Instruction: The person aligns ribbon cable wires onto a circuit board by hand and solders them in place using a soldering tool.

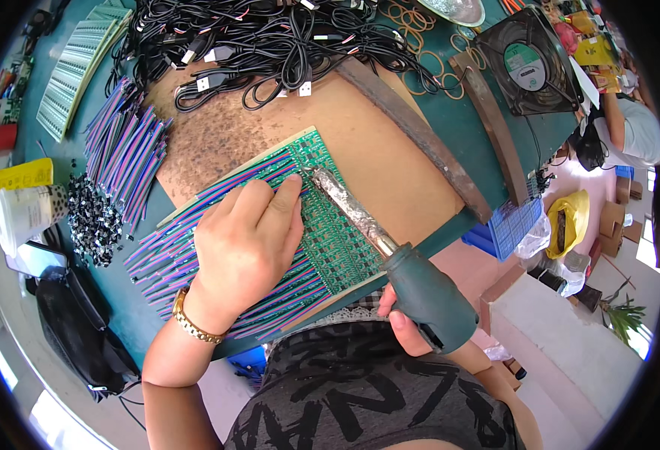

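Note:
A green panel of small circuit boards lies on the table in front of me, with rows of purple, blue and black wires fanning out from its left side. My left hand, a gold watch on its wrist, rests over these wires with bent fingers closed on a wire at the panel's upper part. In my right hand is a large soldering iron with a dark green handle and a silvery, rough barrel. Its tip is beside my left fingertips, at the panel. The handle hides part of my right hand.
Black USB cables are heaped at the back. Loose wires, small black parts and a plastic cup stand left. Metal bars and a fan lie right. A person is at the far right.

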A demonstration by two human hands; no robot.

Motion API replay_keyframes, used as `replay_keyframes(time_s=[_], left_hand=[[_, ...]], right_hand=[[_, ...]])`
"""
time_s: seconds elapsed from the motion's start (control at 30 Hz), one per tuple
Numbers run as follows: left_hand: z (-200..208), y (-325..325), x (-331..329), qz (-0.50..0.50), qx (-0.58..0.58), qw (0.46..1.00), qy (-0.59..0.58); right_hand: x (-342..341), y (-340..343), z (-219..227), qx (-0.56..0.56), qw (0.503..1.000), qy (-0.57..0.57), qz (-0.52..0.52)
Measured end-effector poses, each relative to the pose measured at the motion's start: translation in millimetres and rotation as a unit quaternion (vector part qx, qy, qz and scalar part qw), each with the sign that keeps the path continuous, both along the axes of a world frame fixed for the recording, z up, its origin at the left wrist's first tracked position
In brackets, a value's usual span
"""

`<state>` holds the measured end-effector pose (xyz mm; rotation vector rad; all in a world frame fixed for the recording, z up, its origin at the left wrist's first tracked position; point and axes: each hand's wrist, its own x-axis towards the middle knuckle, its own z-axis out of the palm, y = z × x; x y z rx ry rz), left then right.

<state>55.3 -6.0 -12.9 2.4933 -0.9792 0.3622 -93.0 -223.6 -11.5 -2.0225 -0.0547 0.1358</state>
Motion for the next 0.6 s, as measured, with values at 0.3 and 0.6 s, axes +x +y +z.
replay_keyframes(time_s=[0.3,0.6], left_hand=[[3.5,-2.0,-3.9,0.023,0.007,1.000,0.016],[-1.7,-1.5,-2.1,0.008,0.000,1.000,-0.004]], right_hand=[[0.0,-3.2,15.2,0.086,0.986,0.136,-0.047],[-2.9,-5.4,1.3,-0.026,0.999,0.025,0.013]])
